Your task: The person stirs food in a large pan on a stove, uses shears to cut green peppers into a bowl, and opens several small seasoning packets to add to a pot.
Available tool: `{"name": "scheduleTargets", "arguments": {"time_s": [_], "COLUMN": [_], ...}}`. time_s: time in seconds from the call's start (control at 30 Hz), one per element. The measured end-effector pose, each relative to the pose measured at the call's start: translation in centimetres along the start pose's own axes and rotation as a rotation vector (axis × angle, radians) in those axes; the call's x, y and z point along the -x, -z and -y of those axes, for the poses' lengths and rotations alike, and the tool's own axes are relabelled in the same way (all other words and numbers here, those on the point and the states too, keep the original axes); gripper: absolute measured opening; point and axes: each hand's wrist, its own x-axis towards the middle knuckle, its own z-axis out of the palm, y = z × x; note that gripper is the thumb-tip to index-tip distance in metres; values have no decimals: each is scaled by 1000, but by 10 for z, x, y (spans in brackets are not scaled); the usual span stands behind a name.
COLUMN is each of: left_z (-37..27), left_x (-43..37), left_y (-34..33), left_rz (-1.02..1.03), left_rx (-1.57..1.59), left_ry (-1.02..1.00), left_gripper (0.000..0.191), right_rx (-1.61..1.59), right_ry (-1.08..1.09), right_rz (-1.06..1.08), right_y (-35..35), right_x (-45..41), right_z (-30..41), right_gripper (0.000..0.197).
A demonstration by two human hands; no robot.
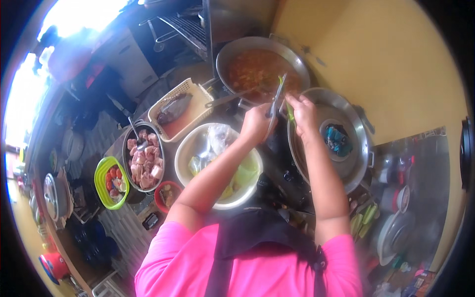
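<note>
My left hand point(256, 120) grips a pair of scissors point(277, 97), its blades pointing up and away over a wide metal pan point(222, 67) of reddish stew point(256, 68). Close beside the blades, my right hand point(305, 111) holds a slender green vegetable point(290, 112), perhaps a chili or a bean. Another green bit point(281, 80) shows by the blade tips. Resting in the stew is a ladle, whose handle point(230, 98) leans over the near rim. Under my right forearm sits a second wide metal pan point(362, 144), covered by a lid with a blue cloth point(337, 139) at its centre.
A white basin point(180, 163) holding plastic bags stands below my left forearm. Leftward are a cream basket point(174, 139) with dark meat or fish, a pot of raw meat chunks point(146, 163), a green colander point(98, 182) with tomatoes and a red bowl point(160, 200). A yellow wall point(371, 67) rises behind.
</note>
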Motion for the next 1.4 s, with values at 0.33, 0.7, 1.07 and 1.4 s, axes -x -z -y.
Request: {"name": "scheduleTargets", "arguments": {"time_s": [0.33,0.7,1.07,1.4], "left_z": [11,-3,-9,4], "left_x": [-61,-65,-70,-73], "left_y": [13,18,16,10], "left_rz": [122,82,95,115], "left_rx": [-5,-1,-11,-11], "left_ry": [26,59,122,44], "left_gripper": [39,32,21,24], "right_rx": [88,279,563,414], "right_ry": [-13,-81,50,25], "right_rz": [-38,177,121,88], "right_y": [-3,-7,-3,0], "right_x": [-68,-89,-103,-100], "right_z": [0,15,14,13], "right_gripper": [18,21,20,16]}}
